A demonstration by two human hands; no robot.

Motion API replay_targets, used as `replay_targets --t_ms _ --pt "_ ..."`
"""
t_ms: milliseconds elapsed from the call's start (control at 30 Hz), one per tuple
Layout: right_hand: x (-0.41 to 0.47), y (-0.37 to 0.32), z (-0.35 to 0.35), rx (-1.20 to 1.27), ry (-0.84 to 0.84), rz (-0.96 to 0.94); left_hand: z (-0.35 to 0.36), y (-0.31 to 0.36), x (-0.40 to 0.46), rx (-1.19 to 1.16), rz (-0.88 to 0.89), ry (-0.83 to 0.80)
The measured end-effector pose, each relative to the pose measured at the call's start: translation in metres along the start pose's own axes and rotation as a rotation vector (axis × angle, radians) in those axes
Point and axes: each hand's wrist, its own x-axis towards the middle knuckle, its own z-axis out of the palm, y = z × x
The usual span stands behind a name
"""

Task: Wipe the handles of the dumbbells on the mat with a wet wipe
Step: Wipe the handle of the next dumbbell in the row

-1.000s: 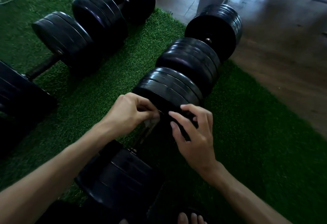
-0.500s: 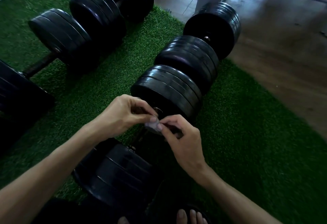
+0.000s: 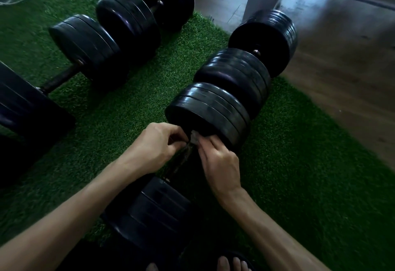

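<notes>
My toes show at the bottom edge. Above the near plates, both my hands meet at the dumbbell handle: my left hand and right hand pinch the pale wet wipe against it. The green mat carries it; another dumbbell lies toward the far-left corner.
</notes>
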Motion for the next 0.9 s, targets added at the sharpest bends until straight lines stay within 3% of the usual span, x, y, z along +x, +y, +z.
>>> replay_targets --t_ms 167,433,600,767,900 --pt "0.002 0.001 0.001 -0.134 -0.137 -0.001 -0.001 0.000 0.001 0.047 -0.037 -0.005" --pt "-0.002 -0.005 -0.015 0.112 -0.084 0.075 -0.003 0.001 0.000 0.062 -0.045 -0.007" --pt "0.005 -0.011 -0.008 0.009 -0.217 0.101 -0.002 0.002 0.001 0.074 -0.057 -0.027" --pt "-0.004 -0.007 -0.017 0.099 -0.279 0.211 -0.004 0.003 -0.001 0.065 -0.086 -0.053" --pt "-0.017 -0.013 -0.020 0.248 -0.216 0.397 -0.006 0.007 -0.005 0.087 -0.079 -0.001"
